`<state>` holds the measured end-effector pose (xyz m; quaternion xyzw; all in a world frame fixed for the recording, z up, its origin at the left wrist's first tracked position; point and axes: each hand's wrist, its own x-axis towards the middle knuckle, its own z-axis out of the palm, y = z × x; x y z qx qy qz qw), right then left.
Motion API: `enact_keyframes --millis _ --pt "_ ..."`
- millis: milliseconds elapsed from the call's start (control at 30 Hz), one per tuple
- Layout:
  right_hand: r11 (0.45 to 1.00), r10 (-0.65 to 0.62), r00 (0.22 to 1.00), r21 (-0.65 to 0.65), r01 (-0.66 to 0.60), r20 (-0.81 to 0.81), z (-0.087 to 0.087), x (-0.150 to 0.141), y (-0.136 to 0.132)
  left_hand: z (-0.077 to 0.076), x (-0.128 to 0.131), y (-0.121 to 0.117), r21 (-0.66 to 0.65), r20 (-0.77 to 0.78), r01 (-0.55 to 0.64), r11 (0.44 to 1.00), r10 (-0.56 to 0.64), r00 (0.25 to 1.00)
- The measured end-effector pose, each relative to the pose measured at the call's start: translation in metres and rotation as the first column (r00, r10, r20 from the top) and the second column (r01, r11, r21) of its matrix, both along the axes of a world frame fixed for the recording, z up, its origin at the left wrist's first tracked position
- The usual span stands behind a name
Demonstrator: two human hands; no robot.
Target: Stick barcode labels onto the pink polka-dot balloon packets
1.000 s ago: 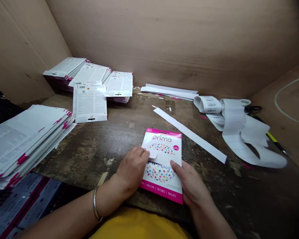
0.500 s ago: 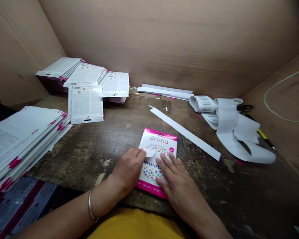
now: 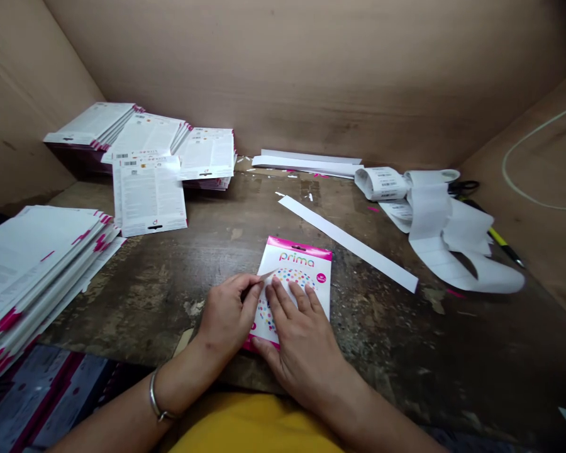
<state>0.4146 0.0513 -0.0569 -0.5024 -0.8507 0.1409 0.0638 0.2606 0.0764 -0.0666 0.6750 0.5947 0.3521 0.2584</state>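
A white and pink balloon packet [image 3: 321, 302], printed "prima" with coloured dots, lies face up on the table in front of me. My left hand [image 3: 229, 308] is closed at the packet's left side, thumb and fingers pinching a small piece of paper [image 3: 268, 275] seen nearly edge-on. Whether that piece is joined to the packet I cannot tell. My right hand [image 3: 299, 333] lies flat across the lower middle of the packet, fingers stretched out, covering much of its print.
Stacked packets [image 3: 42, 251] stand at the left, with more packet stacks [image 3: 146, 135] at the back left. A white paper strip [image 3: 349, 242] lies right of centre. Further right are a curled label roll [image 3: 429, 220], scissors [image 3: 465, 187] and a yellow cutter [image 3: 500, 241].
My right hand has slid left over the packet, its fingertips now close to my left hand. The pinched paper has tilted from showing its white face to nearly edge-on.
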Motion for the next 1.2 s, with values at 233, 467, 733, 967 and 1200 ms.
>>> enact_keyframes --millis 233,467,733,967,1200 --pt "1.0 -0.008 1.0 -0.014 0.009 0.015 0.001 -0.002 -0.003 -0.001 0.0 -0.001 0.147 -0.143 0.103 0.984 -0.081 0.986" --pt "1.0 -0.002 1.0 0.01 0.002 -0.019 0.003 -0.006 -0.002 -0.004 0.009 -0.003 0.207 -0.39 0.169 0.964 -0.077 0.917" --pt "0.997 0.037 0.992 -0.067 -0.045 -0.12 0.013 0.038 -0.006 -0.008 0.008 -0.006 0.222 -0.538 0.214 0.951 -0.064 0.84" --pt "0.999 0.043 0.999 -0.015 -0.043 -0.007 0.0 0.04 -0.014 -0.003 0.012 -0.005 0.2 -0.55 0.189 0.961 -0.05 0.834" --pt "0.999 0.046 0.998 -0.018 -0.047 -0.04 0.001 0.016 -0.003 -0.004 0.009 -0.006 0.221 -0.519 0.172 0.96 -0.034 0.854"
